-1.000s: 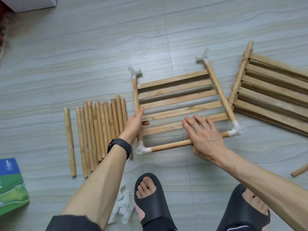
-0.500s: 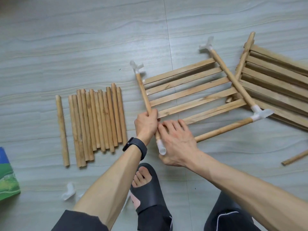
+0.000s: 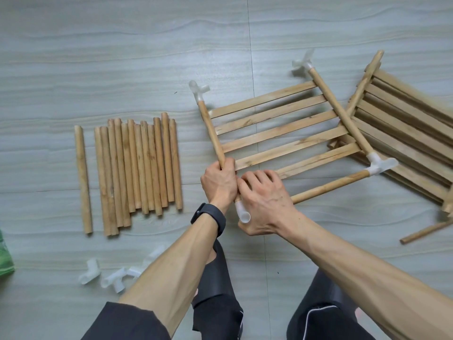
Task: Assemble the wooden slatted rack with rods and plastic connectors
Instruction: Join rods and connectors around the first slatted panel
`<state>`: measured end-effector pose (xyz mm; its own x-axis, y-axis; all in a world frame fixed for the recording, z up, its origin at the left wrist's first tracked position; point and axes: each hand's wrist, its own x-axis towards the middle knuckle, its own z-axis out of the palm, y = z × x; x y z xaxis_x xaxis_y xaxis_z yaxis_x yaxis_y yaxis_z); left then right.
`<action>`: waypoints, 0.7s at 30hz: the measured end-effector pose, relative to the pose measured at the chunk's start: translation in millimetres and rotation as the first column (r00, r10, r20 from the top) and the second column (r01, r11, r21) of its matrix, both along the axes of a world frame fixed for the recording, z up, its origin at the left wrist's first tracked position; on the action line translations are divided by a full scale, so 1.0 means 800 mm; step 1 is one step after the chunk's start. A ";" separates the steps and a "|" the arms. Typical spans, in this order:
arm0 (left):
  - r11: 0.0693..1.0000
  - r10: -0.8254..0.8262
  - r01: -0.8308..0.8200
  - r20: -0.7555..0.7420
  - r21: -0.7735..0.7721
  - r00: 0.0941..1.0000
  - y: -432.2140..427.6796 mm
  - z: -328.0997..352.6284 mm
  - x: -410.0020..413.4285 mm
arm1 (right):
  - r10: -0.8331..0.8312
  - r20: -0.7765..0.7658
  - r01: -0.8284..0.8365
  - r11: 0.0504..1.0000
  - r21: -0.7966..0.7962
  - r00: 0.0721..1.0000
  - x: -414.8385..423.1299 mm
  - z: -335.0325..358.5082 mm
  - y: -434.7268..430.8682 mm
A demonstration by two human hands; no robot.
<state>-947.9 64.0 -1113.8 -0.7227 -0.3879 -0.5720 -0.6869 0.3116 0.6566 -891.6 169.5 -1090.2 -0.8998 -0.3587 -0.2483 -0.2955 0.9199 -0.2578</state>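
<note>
Left hand [image 3: 219, 182] wraps its fingers tight round the side rod [image 3: 212, 133] — right hand [image 3: 266, 204] fingers curl over the corner connector [image 3: 242, 213].

floor [image 3: 147, 45] | rod row [image 3: 137, 165] L | loose connectors [image 3: 105, 273] btm-L | slat panels [image 3: 404, 143] R | 1 stray rod [image 3: 426, 230]

Soft, even light, bright, with faint shadows only. Right of the fingers [image 3: 259, 177] the stacked slats [image 3: 404, 133] look blurred.
</note>
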 end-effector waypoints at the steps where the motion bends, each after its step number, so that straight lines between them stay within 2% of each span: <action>1: 1.000 0.006 -0.006 -0.007 0.000 1.000 0.001 0.001 0.000 | 0.010 -0.007 -0.010 1.000 -0.003 1.000 -0.001 -0.001 0.002; 10: 1.000 0.008 -0.008 -0.003 0.030 1.000 -0.002 0.004 -0.001 | 0.014 -0.078 -0.014 1.000 0.000 0.997 -0.001 -0.008 -0.002; 17: 0.966 -0.220 0.207 0.071 0.153 0.973 -0.034 -0.016 -0.033 | 0.082 0.042 -0.084 0.994 0.067 0.996 -0.011 -0.017 0.012; 19: 0.952 -0.283 0.270 0.081 0.141 0.956 -0.045 -0.018 -0.042 | 0.084 0.080 -0.094 0.987 0.130 0.993 -0.013 -0.020 0.037; 21: 0.938 -0.344 0.335 0.096 0.092 0.934 -0.061 -0.023 -0.051 | 0.004 0.123 -0.033 0.973 0.230 0.992 -0.020 -0.021 0.071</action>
<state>-988.5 15.2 -1132.5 -0.7361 -0.0847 -0.6715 -0.6167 0.4930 0.6137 -907.8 226.0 -1107.0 -0.8519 -0.2952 -0.4325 -0.2929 0.9533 -0.0739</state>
